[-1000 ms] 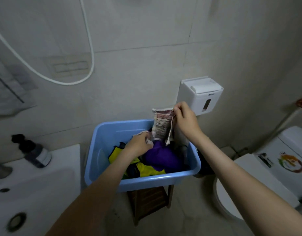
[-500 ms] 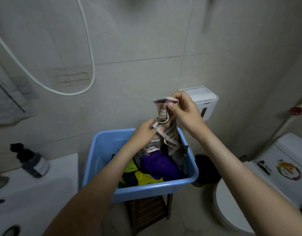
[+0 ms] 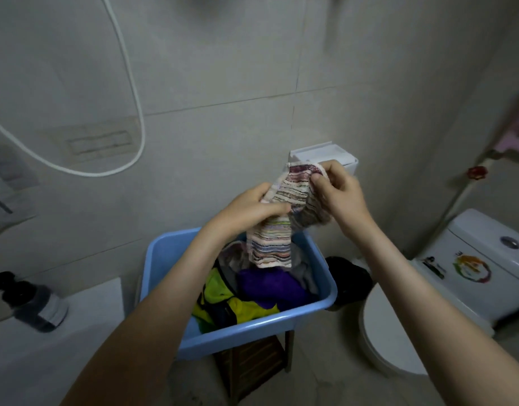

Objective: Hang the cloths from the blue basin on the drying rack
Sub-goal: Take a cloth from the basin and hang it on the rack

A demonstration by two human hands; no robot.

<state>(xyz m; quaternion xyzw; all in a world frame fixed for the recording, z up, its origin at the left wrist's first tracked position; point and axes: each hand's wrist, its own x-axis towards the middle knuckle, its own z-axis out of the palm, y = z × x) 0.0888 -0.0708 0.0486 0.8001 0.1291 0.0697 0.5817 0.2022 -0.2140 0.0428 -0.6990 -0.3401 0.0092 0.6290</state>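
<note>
Striped cloth [image 3: 271,244], now lifted clear of blue basin [image 3: 252,331]; left hand [image 3: 252,206], right hand [image 3: 338,196]: each grip pinching its top; ready for hanging.

Large pale grey wall tiles [image 3: 223,68] in dim light, white shower hose [image 3: 134,92] looping down the wall, white wall box [image 3: 319,150], white toilet [image 3: 483,253] at right, white washstand [image 3: 85,315] with dark pump bottle [image 3: 33,303] at left, black bin [image 3: 350,278], beige floor [image 3: 325,379].
</note>
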